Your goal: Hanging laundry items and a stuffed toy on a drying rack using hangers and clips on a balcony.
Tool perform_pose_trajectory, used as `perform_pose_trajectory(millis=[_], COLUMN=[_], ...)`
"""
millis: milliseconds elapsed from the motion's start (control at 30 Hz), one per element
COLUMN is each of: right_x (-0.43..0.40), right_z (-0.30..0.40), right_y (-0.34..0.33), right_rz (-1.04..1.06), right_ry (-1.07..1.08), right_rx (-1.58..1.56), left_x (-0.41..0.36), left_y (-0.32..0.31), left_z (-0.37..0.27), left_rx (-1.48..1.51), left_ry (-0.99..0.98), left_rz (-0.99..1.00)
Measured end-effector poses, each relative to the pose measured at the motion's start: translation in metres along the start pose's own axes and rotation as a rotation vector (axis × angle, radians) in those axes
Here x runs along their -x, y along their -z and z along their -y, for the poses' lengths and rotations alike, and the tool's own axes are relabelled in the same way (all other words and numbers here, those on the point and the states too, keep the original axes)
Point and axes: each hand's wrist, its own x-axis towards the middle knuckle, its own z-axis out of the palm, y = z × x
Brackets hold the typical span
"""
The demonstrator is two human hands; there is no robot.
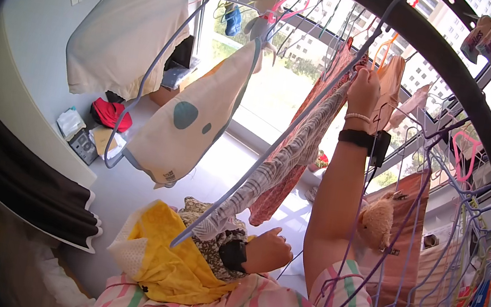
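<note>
My right hand (363,92) is raised to the top of a grey-and-white striped cloth (271,171), its fingers closed on the cloth's upper end. A long grey hanger (269,152) runs along this cloth and hooks over the dark curved rail (468,98). My left hand (268,251) is low before my chest, fingers curled; whether anything is inside them is hidden. Over my left forearm lie a yellow cloth (181,263) with a white mesh part and a brown patterned cloth (215,225). A red patterned garment (289,160) hangs just behind the striped cloth.
A white cloth with blue spots (193,122) and a cream cloth (125,35) hang at left. Several tangled wire hangers (464,186) and a teddy bear (378,221) hang at right. A red bag (111,114) lies by the wall. Windows (280,82) are beyond.
</note>
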Motion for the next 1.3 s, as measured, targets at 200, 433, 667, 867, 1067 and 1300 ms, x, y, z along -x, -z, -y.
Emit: perform_pose_trajectory(millis=[200,433,667,867,1067,1300], right_x=[0.021,0.133,0.267,0.326,0.360,0.425], right_z=[-0.001,-0.027,-0.014,0.024,0.100,0.208], right_y=[0.003,0.018,0.108,0.182,0.203,0.149], right_rz=[0.052,0.088,0.646,0.996,1.216,1.045], right_ry=[0.042,0.013,-0.243,-0.179,-0.173,0.444], right_rx=[0.056,-0.239,-0.368,-0.217,-0.639,-0.318], left_x=[0.003,0.008,0.013,0.035,0.099,0.178], left_y=[-0.007,-0.005,-0.023,-0.077,-0.139,-0.110], left_z=[0.001,0.002,-0.006,-0.008,-0.024,-0.029], left_rx=[0.063,0.104,0.141,0.399,0.812,0.769], left_ry=[0.015,0.043,0.052,-0.020,0.127,0.287], left_rz=[-0.027,0.000,0.049,0.134,-0.015,-0.002])
